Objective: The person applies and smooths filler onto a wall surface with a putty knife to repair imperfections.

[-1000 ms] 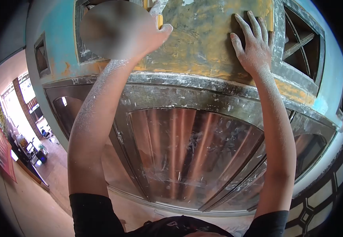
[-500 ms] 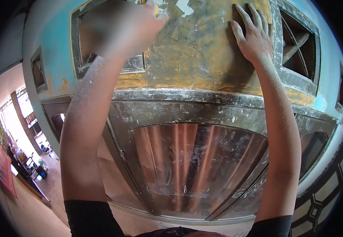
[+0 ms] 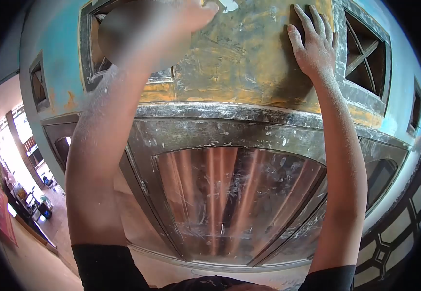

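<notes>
My right hand (image 3: 315, 51) lies flat against the worn, yellow-and-grey patched wall panel (image 3: 239, 63), fingers spread and coated in pale dust. It is close to the right window opening (image 3: 365, 53) with its crossed bars. At the top edge of the view is my left hand (image 3: 193, 15), partly blurred and cut off, also against the upper panel. Its fingers look closed around something I cannot make out; a small yellow bit showed there earlier. White dust covers both forearms. A white patch (image 3: 230, 5) marks the panel beside my left hand.
Below the panel runs a scuffed dark ledge (image 3: 230, 112) above a dark wooden door frame with an arched glass pane (image 3: 239, 203); pinkish curtain folds show through it. Another framed opening (image 3: 91, 53) is at the left. A patterned grille (image 3: 389, 242) stands lower right; a bright doorway (image 3: 21, 131) is far left.
My left hand has shifted up and slightly right, so more of it leaves the frame. My right hand stays on the panel. The view has tilted slightly.
</notes>
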Motion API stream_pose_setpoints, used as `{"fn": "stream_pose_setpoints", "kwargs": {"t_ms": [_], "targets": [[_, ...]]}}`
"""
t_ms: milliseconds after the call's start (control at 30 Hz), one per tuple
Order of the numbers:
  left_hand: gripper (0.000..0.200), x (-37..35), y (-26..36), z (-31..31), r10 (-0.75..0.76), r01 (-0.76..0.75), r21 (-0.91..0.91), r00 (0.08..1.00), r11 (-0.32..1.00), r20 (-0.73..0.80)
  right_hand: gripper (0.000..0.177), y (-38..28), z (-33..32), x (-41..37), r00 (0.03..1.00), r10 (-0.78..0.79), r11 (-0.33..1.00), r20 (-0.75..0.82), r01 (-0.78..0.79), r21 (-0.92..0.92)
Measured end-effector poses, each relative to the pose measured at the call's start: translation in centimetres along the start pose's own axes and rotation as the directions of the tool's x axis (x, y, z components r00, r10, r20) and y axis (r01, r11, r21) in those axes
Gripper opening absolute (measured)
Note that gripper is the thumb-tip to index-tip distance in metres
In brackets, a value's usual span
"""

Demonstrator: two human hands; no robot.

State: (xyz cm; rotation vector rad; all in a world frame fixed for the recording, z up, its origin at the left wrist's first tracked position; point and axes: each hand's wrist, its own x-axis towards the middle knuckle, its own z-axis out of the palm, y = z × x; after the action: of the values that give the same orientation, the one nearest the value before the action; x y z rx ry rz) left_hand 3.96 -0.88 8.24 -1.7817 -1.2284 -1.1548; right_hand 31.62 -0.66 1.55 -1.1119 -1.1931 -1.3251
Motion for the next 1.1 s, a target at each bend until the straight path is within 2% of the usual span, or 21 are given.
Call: {"fn": "stream_pose_setpoints", "kwargs": {"t_ms": [67,100,133,200,267,333,367,467,500,533,600,633,667,733,800,867,900,933,1000,1033,1100], "targets": [[0.063,-0.2,-0.7,1.1,0.009,-0.009,0.019,1.0,1.0,0.025,0.057,2.5,2.7,0.1,0.996,-0.054,0.997,-0.067,0.051,-0.05],[0.06,0.3,-1.5,1.1,0.072,-0.072,-0.062,0.997,0.996,0.011,0.059,3.4,3.7,0.3,0.986,-0.119,0.989,-0.12,0.107,-0.098],[0.06,1.0,-2.1,0.5,0.07,-0.07,-0.062,0.997,0.996,0.011,0.059,2.2,2.5,0.9,0.985,-0.121,0.989,-0.12,0.109,-0.098],[0.059,1.8,-2.2,0.0,0.131,-0.131,0.003,0.99,0.991,-0.054,0.056,0.5,0.2,0.1,1.0,0.002,0.999,0.005,-0.002,0.054],[0.06,0.1,-2.0,0.9,0.123,-0.125,-0.037,0.991,0.991,-0.06,0.056,0.8,0.6,-0.1,1.0,-0.004,0.998,-0.012,0.005,0.056],[0.075,-1.9,-2.5,3.3,-0.002,0.0,0.045,0.998,0.999,0.059,0.056,0.8,0.5,-0.1,1.0,-0.002,0.998,-0.004,0.003,0.07],[0.074,-3.8,-1.7,4.0,0.087,-0.089,-0.012,0.993,0.996,-0.082,0.057,0.9,0.7,-0.1,1.0,-0.001,0.998,-0.012,0.002,0.055],[0.075,-2.4,-2.0,4.1,0.056,-0.058,-0.038,0.996,0.998,-0.065,0.057,0.1,0.0,-0.1,1.0,0.016,1.0,0.006,-0.016,0.011],[0.075,-0.1,-3.2,4.1,-0.035,0.039,-0.061,0.997,0.997,0.063,0.057,0.6,0.2,0.1,1.0,0.016,0.999,0.024,-0.017,0.03],[0.075,0.5,-3.2,3.9,-0.035,0.039,-0.061,0.997,0.997,0.064,0.057,0.4,0.2,0.0,1.0,0.016,0.999,0.025,-0.017,0.03],[0.066,1.4,-2.8,2.7,0.203,-0.254,-0.17,0.941,0.952,-0.271,0.057,0.3,0.2,-0.1,1.0,0.025,0.998,0.008,-0.025,0.05],[0.07,0.3,-0.9,0.9,0.006,-0.013,-0.21,0.999,0.978,-0.035,0.057,0.1,-0.1,-0.1,1.0,0.026,0.998,0.009,-0.026,0.05],[0.07,-1.0,-0.1,0.9,0.003,-0.01,-0.209,0.999,0.978,-0.033,0.057,0.0,-0.3,-0.1,0.999,0.034,0.998,0.02,-0.035,0.056],[0.069,-2.5,0.6,1.1,-0.073,0.091,-0.137,0.989,0.986,0.129,0.057,0.9,0.6,-0.2,0.999,0.044,0.997,0.026,-0.046,0.065],[0.069,-1.4,-0.5,1.5,-0.058,0.072,-0.11,0.99,0.991,0.125,0.058,3.6,3.6,-0.1,0.985,-0.118,0.988,-0.124,0.104,-0.112],[0.069,0.9,-2.2,2.0,0.099,-0.125,-0.174,0.984,0.977,-0.15,0.058,3.6,3.7,0.1,0.983,-0.121,0.989,-0.136,0.107,-0.106],[0.067,0.6,-1.4,-0.8,0.02,-0.008,-0.242,0.999,0.97,0.047,0.058,3.5,3.7,0.0,0.983,-0.118,0.99,-0.14,0.105,-0.098],[0.067,0.5,-1.6,0.0,0.021,-0.007,-0.241,0.998,0.97,0.054,0.058,2.5,2.6,-0.1,0.984,-0.115,0.99,-0.134,0.103,-0.097],[0.075,-0.2,-2.2,2.5,-0.016,0.016,-0.102,1.0,0.995,-0.004,0.057,0.8,0.4,-0.1,0.999,0.034,0.994,0.013,-0.035,0.103],[0.072,-2.6,-1.3,3.4,-0.067,0.068,-0.11,0.998,0.992,0.018,0.057,0.9,0.2,-0.2,0.999,0.036,0.994,0.017,-0.037,0.105],[0.07,-7.7,-0.1,4.1,-0.032,0.044,-0.167,0.997,0.985,0.077,0.056,0.9,0.1,-0.6,1.0,0.018,0.998,-0.01,-0.017,0.059]]}}
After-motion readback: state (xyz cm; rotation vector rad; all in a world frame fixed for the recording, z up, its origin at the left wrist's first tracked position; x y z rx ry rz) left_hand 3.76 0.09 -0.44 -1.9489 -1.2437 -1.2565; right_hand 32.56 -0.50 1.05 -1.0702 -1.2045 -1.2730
